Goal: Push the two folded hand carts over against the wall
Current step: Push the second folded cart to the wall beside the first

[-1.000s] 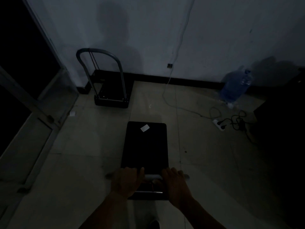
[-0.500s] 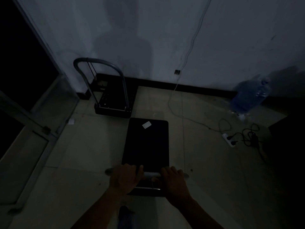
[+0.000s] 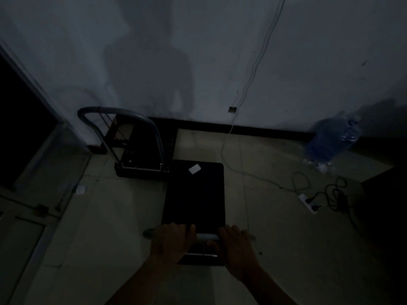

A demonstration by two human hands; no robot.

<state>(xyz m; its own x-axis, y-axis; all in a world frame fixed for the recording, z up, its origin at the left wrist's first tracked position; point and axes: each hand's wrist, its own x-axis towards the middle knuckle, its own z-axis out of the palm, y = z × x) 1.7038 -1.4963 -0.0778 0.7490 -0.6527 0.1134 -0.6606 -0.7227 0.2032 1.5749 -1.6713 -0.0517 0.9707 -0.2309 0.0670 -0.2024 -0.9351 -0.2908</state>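
Observation:
The room is dim. A black flat-deck hand cart (image 3: 195, 194) with a small white label on its far end stands on the tiled floor in front of me. Its grey handle bar (image 3: 207, 236) runs across near me. My left hand (image 3: 170, 241) and my right hand (image 3: 235, 245) both grip this bar, side by side. A second hand cart (image 3: 143, 150) with an upright curved grey handle stands at the wall's black baseboard, left of centre. The far left corner of the cart I hold lies close beside that cart's near right corner.
The white wall (image 3: 198, 51) is straight ahead, with a cable (image 3: 253, 69) hanging down it. A blue water bottle (image 3: 330, 142) leans at the right. A power strip (image 3: 308, 202) and tangled cords lie on the floor at right. A dark doorway frame (image 3: 33, 137) runs along the left.
The cart in my hands has rolled forward toward the wall; its front end has gone from well short of the parked cart to level with that cart's near edge. My grip is unchanged.

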